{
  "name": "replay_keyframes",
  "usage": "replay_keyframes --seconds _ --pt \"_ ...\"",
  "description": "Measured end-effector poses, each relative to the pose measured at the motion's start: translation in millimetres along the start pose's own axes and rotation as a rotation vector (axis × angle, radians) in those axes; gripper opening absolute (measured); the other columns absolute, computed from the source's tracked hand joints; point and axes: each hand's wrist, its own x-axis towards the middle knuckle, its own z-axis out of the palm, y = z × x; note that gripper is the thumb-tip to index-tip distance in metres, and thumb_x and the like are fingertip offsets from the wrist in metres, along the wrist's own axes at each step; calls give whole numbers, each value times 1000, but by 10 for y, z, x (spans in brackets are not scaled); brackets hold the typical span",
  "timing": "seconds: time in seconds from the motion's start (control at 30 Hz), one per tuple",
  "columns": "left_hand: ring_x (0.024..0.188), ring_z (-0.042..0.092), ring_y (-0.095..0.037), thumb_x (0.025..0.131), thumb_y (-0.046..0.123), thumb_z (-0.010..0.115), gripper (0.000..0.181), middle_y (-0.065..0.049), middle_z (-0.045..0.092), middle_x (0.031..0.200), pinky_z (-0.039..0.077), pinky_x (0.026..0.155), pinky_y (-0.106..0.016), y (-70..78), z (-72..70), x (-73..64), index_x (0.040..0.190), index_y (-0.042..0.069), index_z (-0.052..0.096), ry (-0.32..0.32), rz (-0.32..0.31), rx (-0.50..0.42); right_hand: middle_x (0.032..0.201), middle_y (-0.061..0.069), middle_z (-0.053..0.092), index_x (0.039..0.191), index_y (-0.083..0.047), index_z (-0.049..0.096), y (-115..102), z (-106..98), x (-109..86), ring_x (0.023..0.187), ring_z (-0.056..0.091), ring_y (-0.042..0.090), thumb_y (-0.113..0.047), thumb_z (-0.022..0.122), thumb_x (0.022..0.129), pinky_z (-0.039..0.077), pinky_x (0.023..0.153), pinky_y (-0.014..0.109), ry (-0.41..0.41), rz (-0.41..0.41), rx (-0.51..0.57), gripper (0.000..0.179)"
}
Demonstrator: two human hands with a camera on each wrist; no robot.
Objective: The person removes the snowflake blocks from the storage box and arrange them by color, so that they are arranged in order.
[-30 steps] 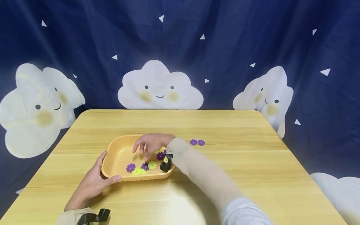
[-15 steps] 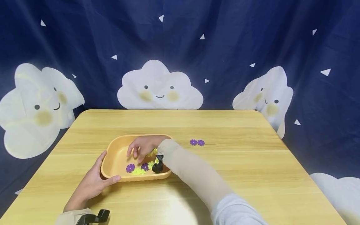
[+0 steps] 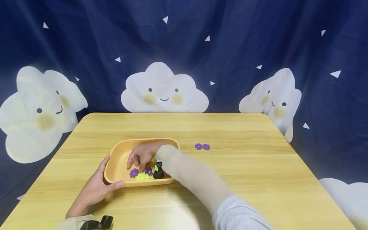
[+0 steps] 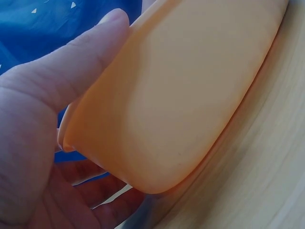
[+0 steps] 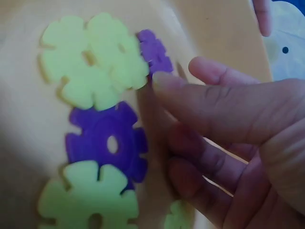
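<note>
An orange plastic tub stands on the table, left of the middle. My left hand grips its left end, the thumb on the near rim and the fingers around the corner. Inside the tub, my right hand hangs with bent, loose fingers over flat notched snowflake discs. A purple disc lies beside overlapping yellow discs. In the right wrist view the thumb tip overlaps the edge of a yellow disc. Below it lie another purple disc and another yellow disc. The right forearm hides the tub's right end.
Two purple discs lie side by side on the wooden table, right of the tub. A black wrist camera on the right arm dips inside the tub. Behind the table hangs a dark blue curtain with white clouds.
My right hand has moved left and lower in the tub, closer over the discs near the front wall. The left hand keeps its grip on the tub, which stays in place.
</note>
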Motion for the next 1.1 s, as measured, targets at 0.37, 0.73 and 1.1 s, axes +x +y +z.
replay_keyframes --seconds 0.37,0.73,1.1 --pt "123 46 -44 83 25 78 109 -36 28 146 40 83 -13 0 18 27 154 0 -1 16 7 13 64 1 49 104 -11 76 3 11 22 56 44 8 8 75 79 44 56 19 -28 -11 -37 31" --pt "124 45 -46 84 30 77 109 -37 24 148 41 86 -17 -11 2 -80 153 -3 -1 20 -8 62 85 -2 63 89 -11 62 30 48 100 78 56 7 -4 75 84 46 70 17 -9 -58 -183 16" --pt "126 42 -46 83 28 78 110 -36 25 148 33 85 -8 0 -3 -15 154 -1 -1 21 8 39 86 5 64 97 -11 57 -26 -47 29 71 61 12 0 65 90 50 64 22 76 -45 -132 16"
